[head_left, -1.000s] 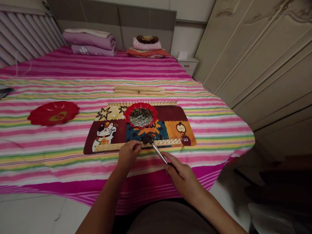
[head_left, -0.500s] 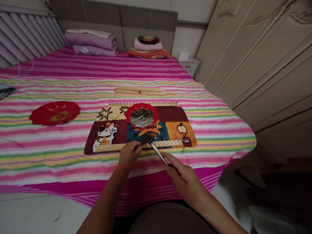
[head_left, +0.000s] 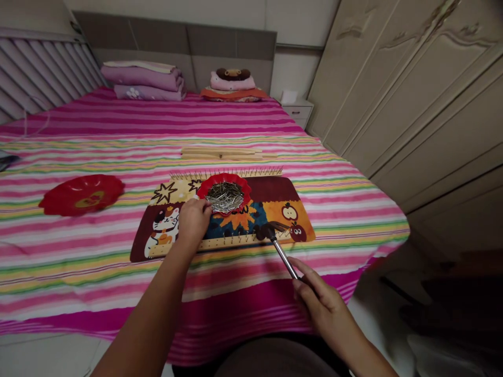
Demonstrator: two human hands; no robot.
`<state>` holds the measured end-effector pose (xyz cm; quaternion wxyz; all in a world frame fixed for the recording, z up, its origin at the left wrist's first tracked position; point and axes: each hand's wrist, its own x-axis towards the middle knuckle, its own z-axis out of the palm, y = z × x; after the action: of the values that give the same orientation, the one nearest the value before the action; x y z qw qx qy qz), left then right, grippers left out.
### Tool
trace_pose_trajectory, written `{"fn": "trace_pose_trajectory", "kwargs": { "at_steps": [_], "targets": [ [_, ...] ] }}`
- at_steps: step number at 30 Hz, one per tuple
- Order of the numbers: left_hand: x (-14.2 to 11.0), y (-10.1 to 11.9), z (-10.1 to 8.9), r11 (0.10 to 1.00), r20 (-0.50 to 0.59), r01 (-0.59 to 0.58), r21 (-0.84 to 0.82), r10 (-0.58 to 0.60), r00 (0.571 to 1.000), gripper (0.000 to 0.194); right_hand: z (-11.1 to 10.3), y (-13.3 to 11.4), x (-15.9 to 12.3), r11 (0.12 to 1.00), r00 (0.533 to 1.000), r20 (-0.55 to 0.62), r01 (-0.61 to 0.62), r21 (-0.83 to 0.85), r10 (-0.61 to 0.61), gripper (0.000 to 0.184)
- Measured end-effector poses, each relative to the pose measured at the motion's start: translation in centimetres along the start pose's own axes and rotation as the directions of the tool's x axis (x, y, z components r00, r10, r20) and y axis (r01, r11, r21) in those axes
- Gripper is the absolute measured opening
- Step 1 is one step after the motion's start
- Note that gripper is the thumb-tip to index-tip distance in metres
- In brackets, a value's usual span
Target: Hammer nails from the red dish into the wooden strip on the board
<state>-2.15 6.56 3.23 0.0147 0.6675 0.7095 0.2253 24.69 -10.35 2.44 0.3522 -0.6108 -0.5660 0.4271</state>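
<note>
My right hand is wrapped around the handle of a claw hammer, whose dark head is over the right part of a wooden strip with a row of nails standing in it. At the left rim of a red scalloped bowl is my left hand, thumb and fingers drawn together. Whether a nail is between those fingertips is too small to see. Loose nails fill the bowl. Bowl and strip rest on a patterned mat with a cat and apples on it.
Behind the bowl lies another nail-studded wooden strip, points or heads upward. Farther back are bare wooden strips. A red plate sits at the left on the striped bedspread. Folded bedding is by the headboard; a wardrobe stands right.
My left hand has moved from the near wooden strip up and left to the bowl's rim. The hammer, in my right hand, has shifted right along the strip.
</note>
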Motion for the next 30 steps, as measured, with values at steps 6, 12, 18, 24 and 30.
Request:
{"fn": "trace_pose_trajectory", "kwargs": {
  "at_steps": [6, 12, 18, 24, 30],
  "targets": [
    [4.0, 1.3, 1.9, 0.96, 0.163, 0.068, 0.272, -0.115, 0.98, 0.029, -0.2, 0.5, -0.2, 1.0, 1.0, -0.005, -0.017, 0.009, 0.017, 0.045],
    [4.2, 0.8, 1.6, 0.982, 0.201, 0.152, 0.108, -0.172, 0.964, 0.02, -0.2, 0.6, -0.1, 0.998, 0.999, -0.003, -0.033, 0.052, 0.033, 0.045],
    [2.0, -0.9, -0.3, 0.597, 0.277, 0.353, -0.721, -0.218, 0.936, 0.02, 0.0, 0.2, -0.2, 0.998, 1.0, 0.009, -0.018, 0.057, 0.017, 0.045],
    [-1.0, -0.6, -2.0, 0.278, 0.428, 0.461, -0.843, -0.175, 0.887, 0.035, 0.1, -0.8, -0.4, 1.0, 1.0, 0.022, 0.018, -0.006, -0.017, 0.044],
    [-2.9, -1.1, -2.4, 0.156, 0.476, 0.502, -0.851, -0.175, 0.862, 0.035, 0.2, -0.4, -0.7, 1.0, 0.999, 0.031, 0.029, -0.012, -0.029, 0.044]
  ]
}}
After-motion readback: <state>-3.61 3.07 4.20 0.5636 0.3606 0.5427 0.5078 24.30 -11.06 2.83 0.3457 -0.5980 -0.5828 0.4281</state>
